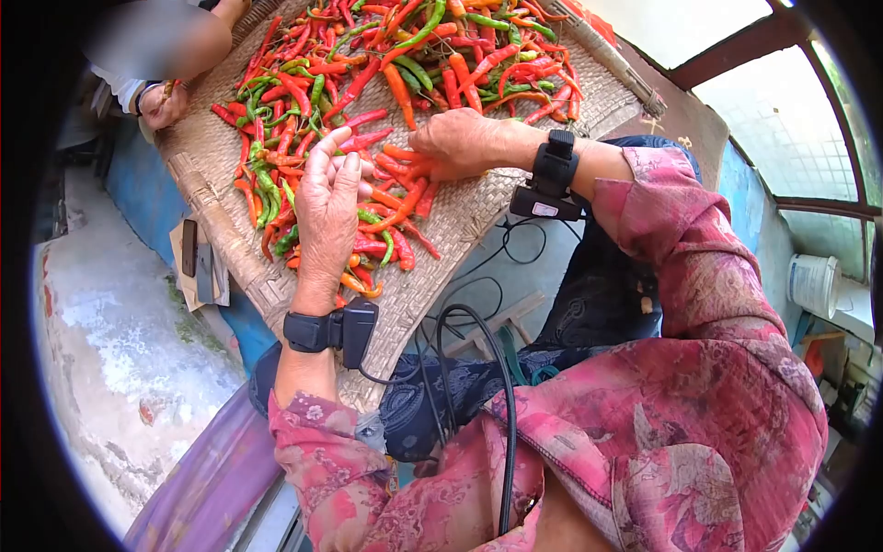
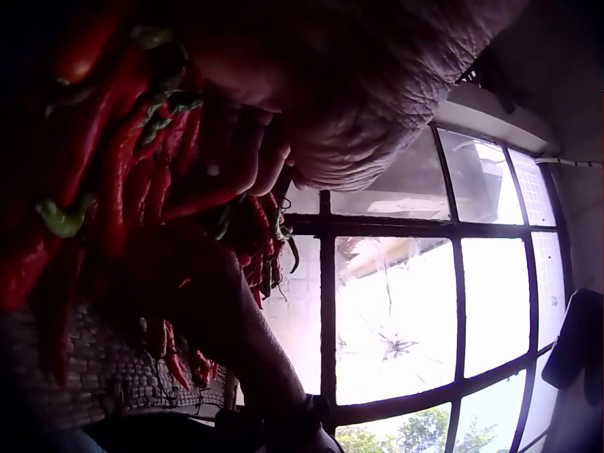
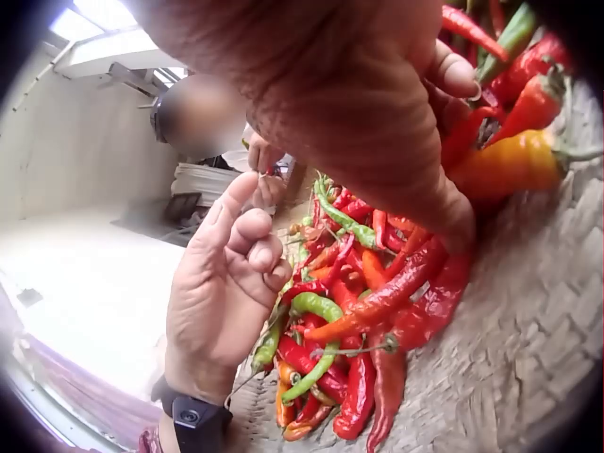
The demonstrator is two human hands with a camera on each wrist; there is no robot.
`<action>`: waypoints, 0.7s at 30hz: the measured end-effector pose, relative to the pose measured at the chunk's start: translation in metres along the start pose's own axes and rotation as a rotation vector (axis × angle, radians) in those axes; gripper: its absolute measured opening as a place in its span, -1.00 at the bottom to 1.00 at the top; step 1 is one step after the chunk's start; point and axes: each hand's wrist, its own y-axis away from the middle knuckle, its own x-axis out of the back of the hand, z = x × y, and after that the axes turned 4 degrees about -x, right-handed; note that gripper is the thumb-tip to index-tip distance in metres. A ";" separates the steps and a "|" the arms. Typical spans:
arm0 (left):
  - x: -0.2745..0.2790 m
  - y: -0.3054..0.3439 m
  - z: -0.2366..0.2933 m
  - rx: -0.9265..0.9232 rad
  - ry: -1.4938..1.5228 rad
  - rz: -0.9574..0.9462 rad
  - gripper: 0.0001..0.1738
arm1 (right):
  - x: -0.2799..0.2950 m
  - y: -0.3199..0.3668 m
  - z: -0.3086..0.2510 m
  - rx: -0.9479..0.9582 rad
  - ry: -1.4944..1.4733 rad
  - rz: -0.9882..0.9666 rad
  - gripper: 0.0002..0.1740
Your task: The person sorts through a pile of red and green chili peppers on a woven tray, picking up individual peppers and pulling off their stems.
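Red, orange and green peppers (image 1: 395,216) lie heaped on a woven mat (image 1: 221,175). Palm inward, my left hand (image 1: 326,207) is raised over the near part of the pile, thumb and forefinger extended. The right wrist view shows this left hand (image 3: 226,293) with its other fingers loosely bent and nothing plainly held. My right hand (image 1: 460,147) reaches down from the right, its fingers curled round red and orange peppers at the pile's edge. In the right wrist view, an orange pepper (image 3: 510,165) lies beside the right hand (image 3: 349,104); its fingertips are partly hidden.
Another person's hand (image 1: 164,105) is at the mat's upper left edge. The mat has a thick rolled border (image 1: 221,230). Black cables (image 1: 510,405) hang between my arms. A dark phone-like object (image 1: 189,247) lies left of the mat; a white bucket (image 1: 813,285) stands far right.
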 end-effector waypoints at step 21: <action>0.001 -0.002 -0.011 0.121 0.362 0.047 -0.67 | 0.047 0.006 -0.034 0.408 -0.505 0.216 -0.59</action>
